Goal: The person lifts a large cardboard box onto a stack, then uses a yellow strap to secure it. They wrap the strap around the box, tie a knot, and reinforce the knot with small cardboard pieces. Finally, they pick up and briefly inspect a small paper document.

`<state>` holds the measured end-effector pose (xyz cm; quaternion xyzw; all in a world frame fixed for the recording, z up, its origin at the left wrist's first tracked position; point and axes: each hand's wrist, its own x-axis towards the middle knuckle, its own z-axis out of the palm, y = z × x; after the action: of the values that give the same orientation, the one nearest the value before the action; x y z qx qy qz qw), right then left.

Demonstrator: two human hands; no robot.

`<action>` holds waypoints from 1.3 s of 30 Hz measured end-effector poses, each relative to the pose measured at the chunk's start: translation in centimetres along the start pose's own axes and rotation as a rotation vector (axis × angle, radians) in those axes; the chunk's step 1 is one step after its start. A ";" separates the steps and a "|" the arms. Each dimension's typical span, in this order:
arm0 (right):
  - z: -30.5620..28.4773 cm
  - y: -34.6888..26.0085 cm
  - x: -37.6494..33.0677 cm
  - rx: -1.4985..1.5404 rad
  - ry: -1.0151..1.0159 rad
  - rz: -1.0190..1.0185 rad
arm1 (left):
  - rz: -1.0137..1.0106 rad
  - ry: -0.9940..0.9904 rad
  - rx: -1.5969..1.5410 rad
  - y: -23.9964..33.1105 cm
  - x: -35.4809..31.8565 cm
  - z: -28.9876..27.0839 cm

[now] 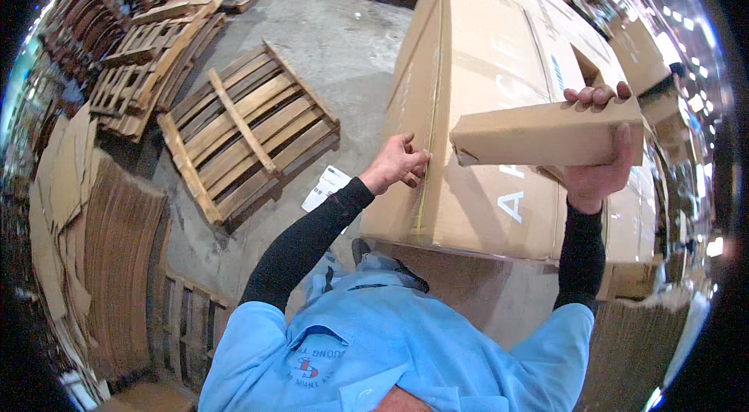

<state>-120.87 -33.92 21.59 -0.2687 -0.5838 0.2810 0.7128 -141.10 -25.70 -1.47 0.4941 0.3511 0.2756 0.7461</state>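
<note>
Against the near face of a large cardboard carton (484,100), at chest height, both bare hands are at work. The left hand (399,165) has its fingers curled and pressed together onto a thin yellowish strap (427,147) that runs up the carton near its left corner; whether the fingertips pinch the strap or only rest on it cannot be told. The right hand (597,170) grips a long folded cardboard corner piece (546,133), thumb along its right end and underside, fingers hooked over its top edge, and holds it level against the carton's face.

By its look the corner piece should be light and fairly stiff along its length, though its torn left end suggests the board crushes easily; a hold near the middle would likely steady it better than one at the end. The carton (printed in white on its side) looks bulky and probably heavy, with smooth faces that offer little purchase, so the strap and the edges seem the surest places to take hold.

Beyond the left arm, a wooden pallet (246,131) lies on the concrete floor (343,37), with a white paper sheet (326,187) beside it and stacks of flattened cardboard (101,232) further left.
</note>
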 end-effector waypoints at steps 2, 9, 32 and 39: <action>1.6 0.4 -0.8 -0.116 0.030 -0.061 | 0.040 0.000 0.213 0.6 0.6 0.0; 6.9 5.1 -2.2 -0.486 -0.134 -0.179 | 0.076 0.131 0.285 -0.3 4.4 0.6; 5.4 13.6 -3.1 -0.619 -0.142 0.361 | -0.104 -0.047 -0.288 -3.6 5.2 -5.1; 6.1 12.8 -2.8 -0.695 -0.227 0.354 | -0.108 -0.153 -0.472 -5.8 11.5 -3.7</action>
<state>-128.43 -26.65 11.60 -0.5571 -0.6637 0.2132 0.4514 -136.76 -17.03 -10.79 0.3060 0.2452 0.2713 0.8790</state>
